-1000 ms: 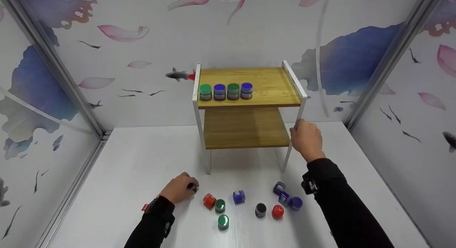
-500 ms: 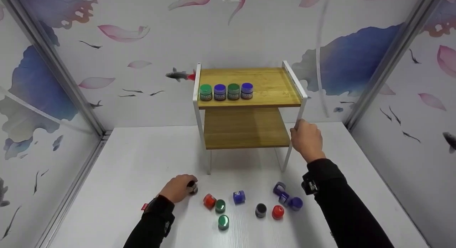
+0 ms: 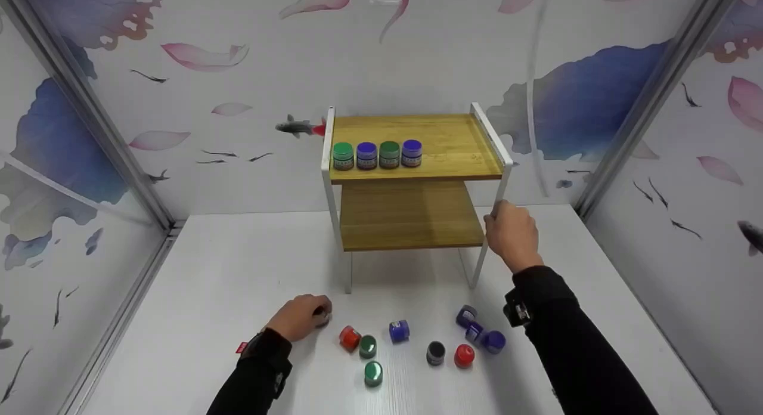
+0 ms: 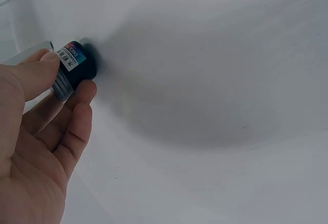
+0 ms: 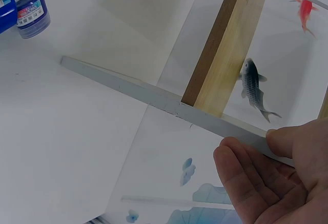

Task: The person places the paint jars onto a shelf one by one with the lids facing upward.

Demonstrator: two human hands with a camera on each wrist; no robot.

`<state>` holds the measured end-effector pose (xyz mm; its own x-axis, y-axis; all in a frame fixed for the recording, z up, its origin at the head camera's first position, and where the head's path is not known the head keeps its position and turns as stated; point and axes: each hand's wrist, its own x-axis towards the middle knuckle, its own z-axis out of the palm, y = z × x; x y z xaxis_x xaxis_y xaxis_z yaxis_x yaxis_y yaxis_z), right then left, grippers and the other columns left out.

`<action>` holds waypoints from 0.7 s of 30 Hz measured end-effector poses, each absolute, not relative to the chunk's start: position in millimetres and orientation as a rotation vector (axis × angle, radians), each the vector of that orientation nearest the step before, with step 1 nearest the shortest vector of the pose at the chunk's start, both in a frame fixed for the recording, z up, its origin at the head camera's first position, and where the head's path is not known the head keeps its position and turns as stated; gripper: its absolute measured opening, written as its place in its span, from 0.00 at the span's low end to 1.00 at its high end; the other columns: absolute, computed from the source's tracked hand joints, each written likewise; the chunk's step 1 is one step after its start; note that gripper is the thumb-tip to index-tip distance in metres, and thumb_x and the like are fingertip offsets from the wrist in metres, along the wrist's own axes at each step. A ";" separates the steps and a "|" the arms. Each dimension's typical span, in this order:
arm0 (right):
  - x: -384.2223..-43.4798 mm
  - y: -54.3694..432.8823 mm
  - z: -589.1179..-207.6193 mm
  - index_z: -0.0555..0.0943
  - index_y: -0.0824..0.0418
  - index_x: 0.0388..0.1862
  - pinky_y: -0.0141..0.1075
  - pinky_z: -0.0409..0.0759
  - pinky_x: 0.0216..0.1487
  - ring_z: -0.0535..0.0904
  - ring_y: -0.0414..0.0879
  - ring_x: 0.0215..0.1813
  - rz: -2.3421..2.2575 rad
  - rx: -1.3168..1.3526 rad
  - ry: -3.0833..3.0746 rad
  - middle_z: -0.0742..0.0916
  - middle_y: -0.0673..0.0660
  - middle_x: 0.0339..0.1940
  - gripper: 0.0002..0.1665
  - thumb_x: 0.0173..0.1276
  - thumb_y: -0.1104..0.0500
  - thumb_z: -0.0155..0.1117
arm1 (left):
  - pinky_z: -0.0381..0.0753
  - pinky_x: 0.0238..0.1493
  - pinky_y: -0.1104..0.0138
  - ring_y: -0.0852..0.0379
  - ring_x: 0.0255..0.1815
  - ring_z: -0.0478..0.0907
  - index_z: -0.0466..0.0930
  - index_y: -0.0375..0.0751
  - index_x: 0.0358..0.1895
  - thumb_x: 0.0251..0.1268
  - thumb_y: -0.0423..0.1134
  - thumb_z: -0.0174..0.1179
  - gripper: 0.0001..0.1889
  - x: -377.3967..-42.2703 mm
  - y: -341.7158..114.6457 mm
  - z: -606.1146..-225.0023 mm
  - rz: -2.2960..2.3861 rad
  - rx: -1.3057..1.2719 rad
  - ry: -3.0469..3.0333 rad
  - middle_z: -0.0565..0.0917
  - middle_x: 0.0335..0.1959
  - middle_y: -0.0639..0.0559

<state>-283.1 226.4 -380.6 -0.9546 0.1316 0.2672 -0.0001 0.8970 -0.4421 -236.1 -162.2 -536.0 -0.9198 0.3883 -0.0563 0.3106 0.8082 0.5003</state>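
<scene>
Turned slightly since earlier, the dark paint jar (image 4: 77,70) pinched by the left hand (image 3: 298,316) before the two-tier rack (image 3: 456,143) needs steadying, right hand (image 3: 514,233) gripping rack leg (image 5: 159,101).

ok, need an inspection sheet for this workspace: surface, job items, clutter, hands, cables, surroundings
Surface: white tabletop, nine loose jars on it, some on their sides.
Job items: two-board rack; four jars in a row on its top board, toward the left, green and blue lids alternating.
Clutter: nothing seen besides the jars.
Hands: left hand pinches a dark jar; right hand grips the rack's right front leg.
Cables: nothing seen.
Surroundings: printed white walls, metal corner posts.
</scene>
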 end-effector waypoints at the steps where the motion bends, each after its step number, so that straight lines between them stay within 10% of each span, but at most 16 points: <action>1: -283.1 226.5 -380.6 0.79 0.70 0.35 0.55 0.80 0.38 0.84 0.67 0.38 0.651 -0.099 -2.771 0.86 0.72 0.35 0.11 0.71 0.61 0.56 | 0.78 0.46 0.53 0.53 0.38 0.76 0.81 0.40 0.41 0.66 0.32 0.60 0.03 -236.1 -162.2 -535.6 0.743 0.547 2.836 0.83 0.36 0.49; 21: -281.5 226.9 -378.7 0.79 0.70 0.36 0.56 0.80 0.38 0.83 0.68 0.39 0.641 -0.102 -2.791 0.86 0.72 0.35 0.12 0.72 0.60 0.55 | 0.75 0.60 0.46 0.41 0.56 0.79 0.81 0.40 0.53 0.65 0.30 0.59 0.14 -237.5 -163.7 -524.2 0.748 0.447 2.769 0.85 0.49 0.43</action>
<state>-281.5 226.9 -378.7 -0.9597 0.1290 0.2497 0.0071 0.8992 -0.4374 -237.5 -163.7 -524.2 -0.9248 0.3507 -0.1477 0.2287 0.8224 0.5210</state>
